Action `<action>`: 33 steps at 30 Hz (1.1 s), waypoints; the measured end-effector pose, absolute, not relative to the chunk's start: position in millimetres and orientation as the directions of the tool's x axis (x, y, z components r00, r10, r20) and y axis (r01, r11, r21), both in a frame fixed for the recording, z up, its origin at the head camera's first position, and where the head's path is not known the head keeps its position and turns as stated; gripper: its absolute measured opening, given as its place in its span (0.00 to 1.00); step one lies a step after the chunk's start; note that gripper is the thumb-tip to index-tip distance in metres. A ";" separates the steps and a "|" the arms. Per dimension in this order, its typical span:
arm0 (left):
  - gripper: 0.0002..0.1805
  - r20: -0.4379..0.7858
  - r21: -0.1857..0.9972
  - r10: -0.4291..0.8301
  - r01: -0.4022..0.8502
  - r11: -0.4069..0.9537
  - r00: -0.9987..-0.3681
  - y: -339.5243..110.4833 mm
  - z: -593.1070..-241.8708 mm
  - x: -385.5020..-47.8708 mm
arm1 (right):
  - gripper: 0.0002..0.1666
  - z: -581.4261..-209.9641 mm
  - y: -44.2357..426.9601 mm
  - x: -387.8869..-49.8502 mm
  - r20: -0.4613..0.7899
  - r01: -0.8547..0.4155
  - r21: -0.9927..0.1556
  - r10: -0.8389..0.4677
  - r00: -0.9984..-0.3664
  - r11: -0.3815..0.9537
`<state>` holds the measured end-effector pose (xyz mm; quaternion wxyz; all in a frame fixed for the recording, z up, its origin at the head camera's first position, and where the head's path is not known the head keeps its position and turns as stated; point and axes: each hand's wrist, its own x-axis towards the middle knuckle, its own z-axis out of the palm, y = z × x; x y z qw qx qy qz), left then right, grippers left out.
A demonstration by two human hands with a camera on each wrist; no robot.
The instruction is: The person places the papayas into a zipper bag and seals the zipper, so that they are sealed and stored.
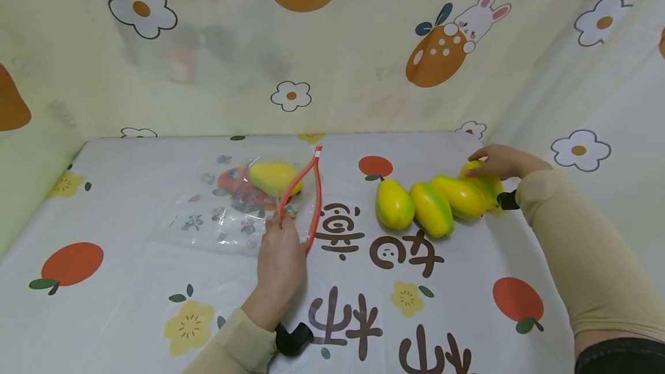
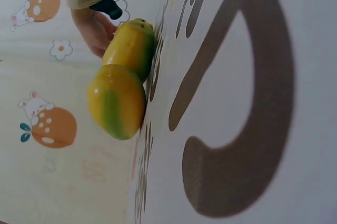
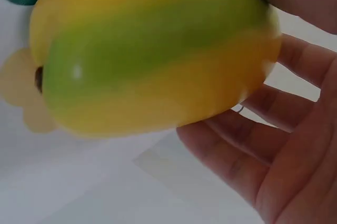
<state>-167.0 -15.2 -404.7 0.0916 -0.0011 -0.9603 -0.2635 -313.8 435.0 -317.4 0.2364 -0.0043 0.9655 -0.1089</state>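
Observation:
On the left of the head view lies a clear zip bag (image 1: 208, 229) with small printed figures and a red zip edge (image 1: 317, 201). One yellow-green mango (image 1: 272, 176) is inside, near the opening, beside a red patterned patch (image 1: 234, 180) whose kind I cannot tell. My left hand (image 1: 280, 258) pinches the near red edge, and the two edges stand apart. To the right, my right hand (image 1: 501, 163) grips the end mango (image 3: 158, 56), thumb on one side and fingers on the other. Left wrist view: two mangoes (image 2: 117, 100) show; the left hand does not.
Several more mangoes (image 1: 433, 209) lie side by side in a row left of my right hand. The white tablecloth (image 1: 130, 287) has printed fruit, flowers and brown characters. A patterned cloth wall (image 1: 218, 74) stands behind, with others at both sides.

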 end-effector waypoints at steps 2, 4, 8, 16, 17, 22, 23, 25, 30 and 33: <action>0.38 0.180 0.504 -0.052 0.047 0.862 -0.982 -16.8 -405.2 -166.7 | 0.41 -318.7 435.2 -311.7 -0.427 0.032 -0.213 -0.063 -0.902 0.977; 0.38 0.179 0.504 -0.058 0.041 0.863 -0.982 -18.9 -405.5 -166.2 | 0.41 -319.4 435.7 -310.2 -0.393 0.021 -0.206 -0.063 -0.918 0.978; 0.36 0.182 0.496 -0.070 0.030 0.868 -0.981 -23.3 -406.3 -165.4 | 0.42 -316.9 437.7 -304.9 -0.328 0.036 -0.213 -0.037 -0.944 0.976; 0.37 0.208 0.483 -0.067 0.043 0.875 -0.976 -26.9 -406.5 -164.8 | 0.50 -296.7 445.8 -278.7 -0.160 0.124 -0.365 0.069 -0.985 0.923; 0.38 0.211 0.485 -0.067 0.045 0.874 -0.975 -26.5 -406.4 -164.7 | 0.50 -293.9 445.8 -274.9 -0.129 0.122 -0.388 0.077 -0.989 0.913; 0.37 0.213 0.485 -0.066 0.047 0.873 -0.975 -23.6 -405.5 -165.4 | 0.47 -279.7 435.9 -259.6 0.019 0.081 -0.488 0.104 -0.994 0.869; 0.36 0.215 0.484 -0.063 0.050 0.874 -0.975 -23.1 -405.6 -165.9 | 0.46 -276.9 431.9 -257.4 0.046 0.072 -0.504 0.109 -0.993 0.861; 0.34 0.229 0.476 -0.058 0.060 0.878 -0.972 -22.1 -405.9 -166.8 | 0.43 -271.3 422.4 -253.0 0.092 0.052 -0.546 0.122 -0.988 0.836; 0.33 0.273 0.471 -0.055 0.084 0.878 -0.960 -18.0 -406.5 -167.6 | 0.37 -265.8 382.8 -239.0 0.219 -0.038 -0.689 0.157 -0.963 0.724; 0.34 0.274 0.473 -0.055 0.084 0.877 -0.960 -14.9 -407.5 -167.8 | 0.36 -268.8 349.8 -229.2 0.278 -0.103 -0.735 0.159 -0.947 0.671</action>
